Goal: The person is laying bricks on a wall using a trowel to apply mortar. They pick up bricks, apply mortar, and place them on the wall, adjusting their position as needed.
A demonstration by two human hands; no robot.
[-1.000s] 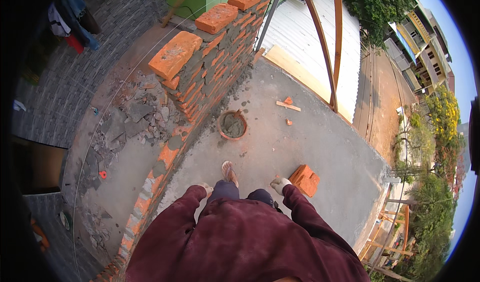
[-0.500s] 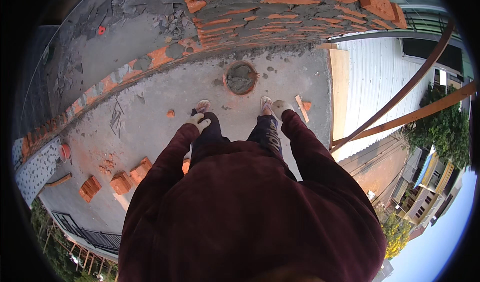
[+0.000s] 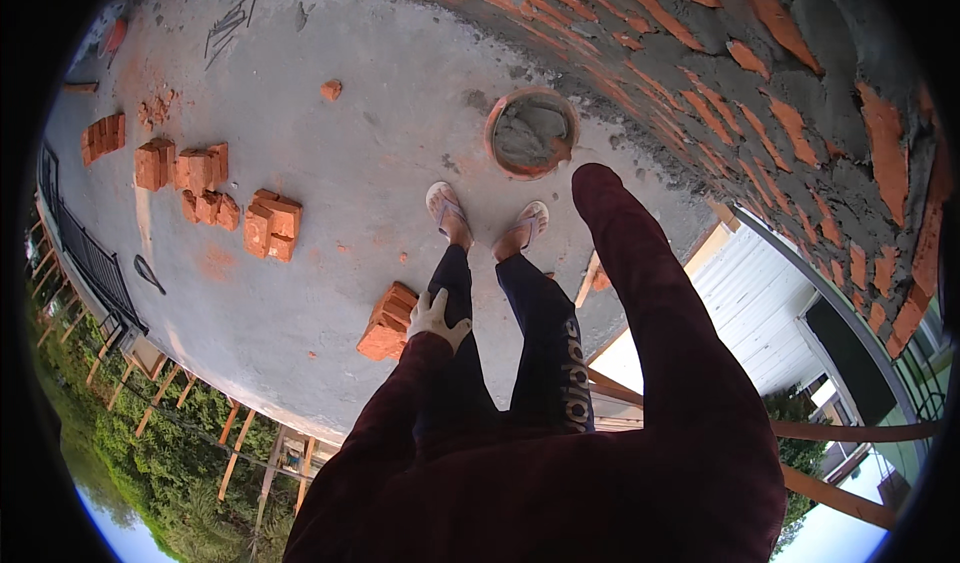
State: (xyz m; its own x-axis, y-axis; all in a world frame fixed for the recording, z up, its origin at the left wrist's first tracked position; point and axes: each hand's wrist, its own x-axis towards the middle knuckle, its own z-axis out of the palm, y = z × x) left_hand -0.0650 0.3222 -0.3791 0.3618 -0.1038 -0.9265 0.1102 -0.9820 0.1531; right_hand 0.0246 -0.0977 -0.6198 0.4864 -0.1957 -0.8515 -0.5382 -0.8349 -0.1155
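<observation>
My left hand (image 3: pixel 440 320), in a pale glove, is over my left leg near the knee, its fingers apart and nothing in them. Whether it rests on the leg, I cannot tell. Close beside it on the floor is a small stack of orange bricks (image 3: pixel 387 326). The maroon sleeve of my right arm (image 3: pixel 640 263) reaches forward, and its cuff hides the right hand. Ahead of that cuff a round tub (image 3: pixel 488 141) holds wet grey mortar (image 3: pixel 532 131). Beyond the tub, on the right, rises a brick wall (image 3: pixel 690 93) with rough mortar joints.
Several brick piles (image 3: pixel 272 225) stand on the concrete floor (image 3: pixel 330 163) to the left. A brick fragment (image 3: pixel 331 89) and thin rods (image 3: pixel 230 25) lie farther off. Black railing (image 3: pixel 85 248) lies along the left edge. A wooden strip (image 3: pixel 588 278) is beside my right leg.
My view has swung left, bringing the brick piles and railing further in and the wall round to the right. My feet now point differently. The right glove has gone from sight behind its sleeve.
</observation>
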